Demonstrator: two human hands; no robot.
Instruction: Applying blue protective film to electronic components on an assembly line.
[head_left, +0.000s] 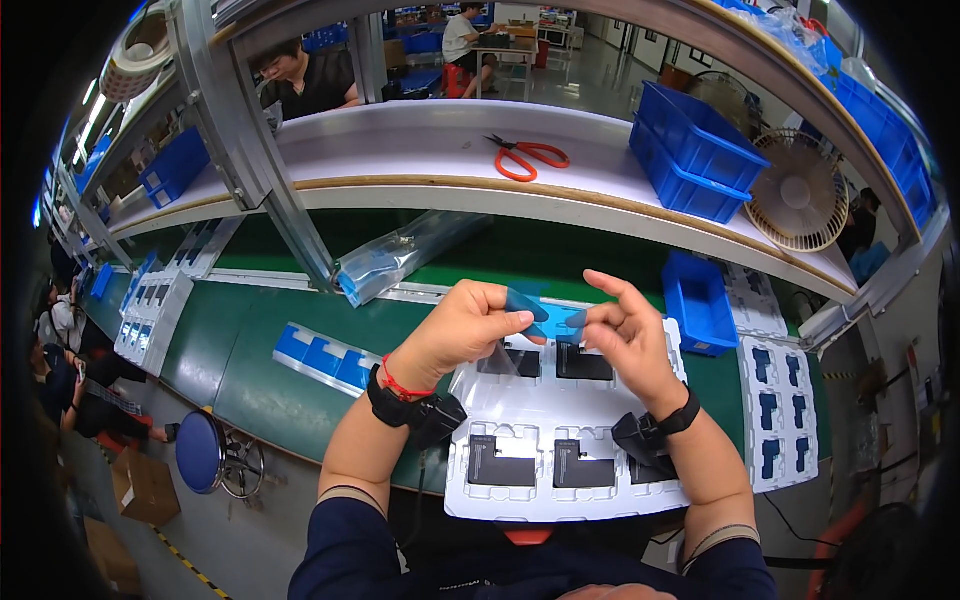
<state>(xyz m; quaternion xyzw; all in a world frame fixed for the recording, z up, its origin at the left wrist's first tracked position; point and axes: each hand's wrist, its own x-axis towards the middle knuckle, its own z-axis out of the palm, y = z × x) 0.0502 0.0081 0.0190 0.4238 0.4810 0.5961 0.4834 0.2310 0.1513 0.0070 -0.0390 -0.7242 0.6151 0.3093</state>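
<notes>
A thin, see-through blue film [560, 320] is stretched between my hands, above a white plastic tray [500, 412]. My left hand [462, 330] pinches its left end between thumb and fingers. At the other end, my right hand [632, 345] grips the film with its fingertips while the index finger points up. A clear sheet [505, 372] seems to hang below my left hand; where it is attached I cannot make out. Black L-shaped flat parts, which look like battery packs [503, 462], lie in the tray's pockets, partly hidden by my hands and right wrist.
On the green bench, a strip of blue films [325, 357] lies left of the tray. A blue bin [700, 305] and another loaded white tray [780, 410] stand to the right. Red-handled scissors [528, 158] and stacked blue bins [690, 150] sit on the shelf. A clear bag [400, 255] lies underneath.
</notes>
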